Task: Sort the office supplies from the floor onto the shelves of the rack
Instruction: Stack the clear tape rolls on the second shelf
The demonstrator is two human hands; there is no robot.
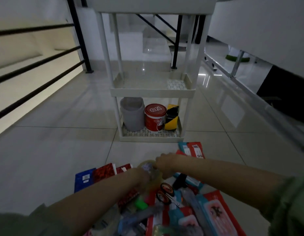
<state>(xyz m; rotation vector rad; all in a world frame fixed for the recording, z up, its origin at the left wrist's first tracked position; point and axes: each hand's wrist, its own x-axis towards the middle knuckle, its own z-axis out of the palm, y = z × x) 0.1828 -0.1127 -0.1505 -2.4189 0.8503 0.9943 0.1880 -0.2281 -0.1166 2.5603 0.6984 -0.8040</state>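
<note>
White rack [152,92] holds three containers; two hands [165,163] together grip one clear tape roll [148,169].

You are looking at a dim, underexposed frame with cool light glinting off the glossy floor [62,150] in small spots at upper centre, a paler glow at the left edge, wide-angle bending toward the corners, and motion blur smearing the clutter at lower centre.

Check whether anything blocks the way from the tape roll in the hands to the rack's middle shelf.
Nothing visible does. Bare floor tiles lie between the tape roll and the rack, and the middle shelf is open at the front.
</note>
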